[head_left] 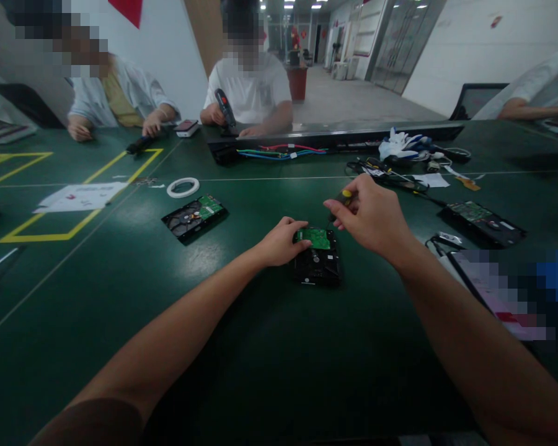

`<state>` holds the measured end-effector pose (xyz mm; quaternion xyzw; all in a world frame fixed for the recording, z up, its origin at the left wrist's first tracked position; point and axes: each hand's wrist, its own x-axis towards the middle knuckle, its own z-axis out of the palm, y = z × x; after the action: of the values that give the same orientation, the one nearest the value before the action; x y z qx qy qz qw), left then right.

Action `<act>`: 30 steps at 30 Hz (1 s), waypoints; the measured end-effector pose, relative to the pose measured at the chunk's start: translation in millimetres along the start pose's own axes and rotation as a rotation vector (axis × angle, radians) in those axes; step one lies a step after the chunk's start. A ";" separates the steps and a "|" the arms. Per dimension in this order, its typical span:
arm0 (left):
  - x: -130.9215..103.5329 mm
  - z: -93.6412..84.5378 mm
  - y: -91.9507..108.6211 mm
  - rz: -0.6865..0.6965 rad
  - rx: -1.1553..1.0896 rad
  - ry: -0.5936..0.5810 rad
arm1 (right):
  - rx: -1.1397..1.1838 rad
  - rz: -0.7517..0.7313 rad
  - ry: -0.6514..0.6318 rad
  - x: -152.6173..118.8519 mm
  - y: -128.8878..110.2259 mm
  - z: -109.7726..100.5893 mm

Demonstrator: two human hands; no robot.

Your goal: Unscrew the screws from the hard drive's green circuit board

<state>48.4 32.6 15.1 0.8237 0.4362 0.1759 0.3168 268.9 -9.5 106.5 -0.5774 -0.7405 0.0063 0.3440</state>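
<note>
The hard drive [325,269] lay on the counter [260,347], its green board [320,238] in place at twelve o'clock, so the work looked unfinished. At ten o'clock the left hand [281,243] had its grip on the drive; at two, the right hand [374,214] closed round a screwdriver [346,194], tip contact impossible to tell. A second drive [185,220], toward nine, and third drive [486,228], toward three, also bore boards.

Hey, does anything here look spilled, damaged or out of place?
Nothing looks spilled, and the hard drive at the left hand shows no clear damage. Mildly untidy: a white sheet at left overlaps a yellow outline, and gloves lie bunched at upper right.
</note>
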 end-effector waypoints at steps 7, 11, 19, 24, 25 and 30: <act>-4.3 8.3 5.5 -0.142 -0.043 -0.022 | 0.049 -0.014 -0.065 0.9 -0.4 -3.3; -1.0 4.2 1.0 -0.013 0.124 0.013 | 0.046 -0.063 -0.095 1.0 -1.2 -4.8; -0.6 2.2 -0.1 0.082 0.128 0.063 | 0.012 -0.138 -0.083 -0.1 -4.2 -4.1; 1.1 3.9 -3.8 0.164 0.074 0.055 | 0.000 -0.128 -0.095 -0.1 -7.3 -7.8; 1.5 3.4 -4.7 0.175 0.059 0.055 | 0.002 -0.124 -0.099 -0.2 -7.6 -8.7; 3.1 1.9 -8.5 0.183 -0.038 0.061 | 0.028 -0.133 -0.134 -0.8 -6.9 -10.4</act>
<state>46.1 38.0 8.0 0.8482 0.3652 0.2375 0.3013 268.5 -16.5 116.8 -0.5203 -0.7983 0.0325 0.3015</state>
